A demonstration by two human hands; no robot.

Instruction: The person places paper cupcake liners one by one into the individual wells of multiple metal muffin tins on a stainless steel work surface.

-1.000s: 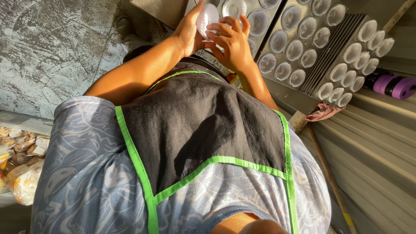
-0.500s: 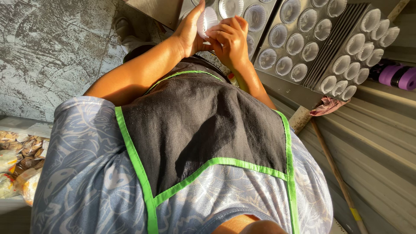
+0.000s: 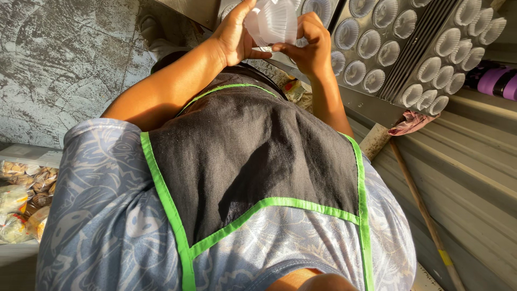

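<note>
Below the camera, a black apron with green trim covers a blue patterned shirt and fills most of the view. Beyond it, at the top right, muffin trays lined with white paper cups lie side by side on a metal counter. Grey mottled floor spreads on the left, and at its lower edge sit bagged baked goods. A wooden stick leans along the counter's front, with a pink rag at its top end and a purple roll at the far right.

Both hands are raised over the trays. The left hand cradles a stack of white paper liners, its fingers curled behind it and the thumb in front. The right hand pinches the stack's lower edge with thumb and fingertips. The liners sit between the two hands, held above the nearest tray and clear of it.
</note>
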